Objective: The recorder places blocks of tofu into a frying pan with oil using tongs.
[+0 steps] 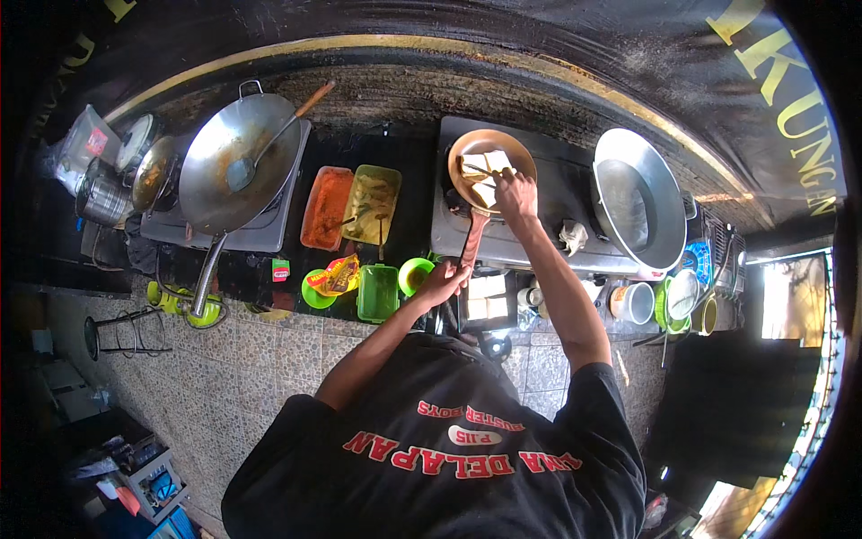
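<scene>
My left hand grips the end of the brown handle of a small frying pan, which sits on the right gas stove. Inside the pan lie several white square slices that look like bread. Over them, my right hand holds a slim dark utensil, probably tongs, whose tips reach to the slices. My fingers hide part of the utensil and of the pan's right side. More white square slices rest in a dark tray close to my body, just right of my left hand.
A large wok with a spatula stands on the left stove, its handle jutting forward. Between the stoves are a red-filled container and a yellowish one. A big metal basin and a crumpled cloth lie right.
</scene>
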The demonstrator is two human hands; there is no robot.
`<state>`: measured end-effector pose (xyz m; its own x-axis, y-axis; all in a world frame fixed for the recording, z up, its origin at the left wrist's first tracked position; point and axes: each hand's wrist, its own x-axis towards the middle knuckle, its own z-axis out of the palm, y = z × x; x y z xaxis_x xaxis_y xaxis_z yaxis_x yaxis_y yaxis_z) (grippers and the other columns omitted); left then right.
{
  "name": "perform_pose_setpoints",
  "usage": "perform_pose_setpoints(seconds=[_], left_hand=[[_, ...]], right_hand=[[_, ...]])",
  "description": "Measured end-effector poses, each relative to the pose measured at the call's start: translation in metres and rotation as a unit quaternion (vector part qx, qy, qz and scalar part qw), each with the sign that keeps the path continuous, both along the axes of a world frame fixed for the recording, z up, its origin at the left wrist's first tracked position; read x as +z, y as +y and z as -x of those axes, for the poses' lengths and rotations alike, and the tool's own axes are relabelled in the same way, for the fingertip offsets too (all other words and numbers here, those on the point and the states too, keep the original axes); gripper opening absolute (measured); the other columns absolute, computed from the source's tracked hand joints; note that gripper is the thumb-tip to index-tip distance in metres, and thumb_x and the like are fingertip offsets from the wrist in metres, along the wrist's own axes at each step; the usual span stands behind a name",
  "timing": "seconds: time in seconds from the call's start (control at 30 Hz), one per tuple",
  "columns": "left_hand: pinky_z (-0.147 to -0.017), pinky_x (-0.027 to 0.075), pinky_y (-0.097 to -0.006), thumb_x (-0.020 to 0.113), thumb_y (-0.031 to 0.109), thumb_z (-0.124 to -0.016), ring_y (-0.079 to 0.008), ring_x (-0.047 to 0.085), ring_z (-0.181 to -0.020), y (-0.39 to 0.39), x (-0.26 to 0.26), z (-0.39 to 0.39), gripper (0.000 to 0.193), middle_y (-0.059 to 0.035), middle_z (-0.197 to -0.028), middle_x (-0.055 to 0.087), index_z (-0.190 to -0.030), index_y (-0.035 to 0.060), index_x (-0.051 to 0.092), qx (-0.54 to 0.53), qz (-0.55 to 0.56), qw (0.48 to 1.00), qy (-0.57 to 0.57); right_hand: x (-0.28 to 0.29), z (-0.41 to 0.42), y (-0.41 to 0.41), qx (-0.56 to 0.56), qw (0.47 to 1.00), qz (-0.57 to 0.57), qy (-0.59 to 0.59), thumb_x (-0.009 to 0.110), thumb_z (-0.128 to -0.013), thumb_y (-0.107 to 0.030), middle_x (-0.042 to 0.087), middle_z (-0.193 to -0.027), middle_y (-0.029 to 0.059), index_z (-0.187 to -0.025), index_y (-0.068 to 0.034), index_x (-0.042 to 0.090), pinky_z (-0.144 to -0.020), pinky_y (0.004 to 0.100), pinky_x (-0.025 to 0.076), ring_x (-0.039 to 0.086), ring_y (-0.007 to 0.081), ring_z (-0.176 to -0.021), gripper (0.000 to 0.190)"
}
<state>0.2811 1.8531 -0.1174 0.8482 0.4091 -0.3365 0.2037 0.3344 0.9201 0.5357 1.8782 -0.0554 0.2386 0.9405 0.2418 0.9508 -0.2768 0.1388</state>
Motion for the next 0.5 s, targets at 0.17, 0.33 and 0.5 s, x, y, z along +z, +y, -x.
perform_pose_setpoints(seconds=[0.17,0.33,0.5], left_hand=[[-0.057,0.045,-0.0228,0.052,0.032,-0.099,-0.0061,0.052,-0.069,0.002,0.004,-0.001,0.027,0.0024,-0.077,0.055,-0.091,0.0066,0.055,-0.004,0.005,1.0,0.001],[-0.057,0.045,-0.0228,0.051,0.031,-0.099,-0.006,0.051,-0.069,0.002,-0.003,-0.002,0.025,0.0032,-0.078,0.053,-0.092,0.0077,0.054,-0.006,0.006,0.999,-0.038],[-0.057,0.045,-0.0227,0.051,0.031,-0.099,-0.006,0.051,-0.069,0.001,-0.007,-0.003,0.024,0.0033,-0.079,0.054,-0.093,0.0074,0.054,-0.005,0.011,0.999,-0.036]], right_hand=[[-0.001,-0.002,0.0,0.015,1.0,0.002,-0.017,0.062,-0.077,-0.012,0.065,-0.093,0.007,-0.099,-0.012,0.065,-0.075,0.0395,0.051,0.066,0.0243,-0.084,0.022],[0.001,-0.002,-0.002,0.019,1.0,0.001,-0.016,0.063,-0.077,-0.013,0.065,-0.092,0.0069,-0.102,-0.012,0.064,-0.073,0.0389,0.051,0.066,0.0227,-0.084,0.025],[0.001,-0.003,0.002,0.02,0.999,0.005,-0.03,0.063,-0.077,-0.014,0.065,-0.092,0.0072,-0.1,-0.011,0.064,-0.071,0.039,0.052,0.067,0.0221,-0.084,0.023]])
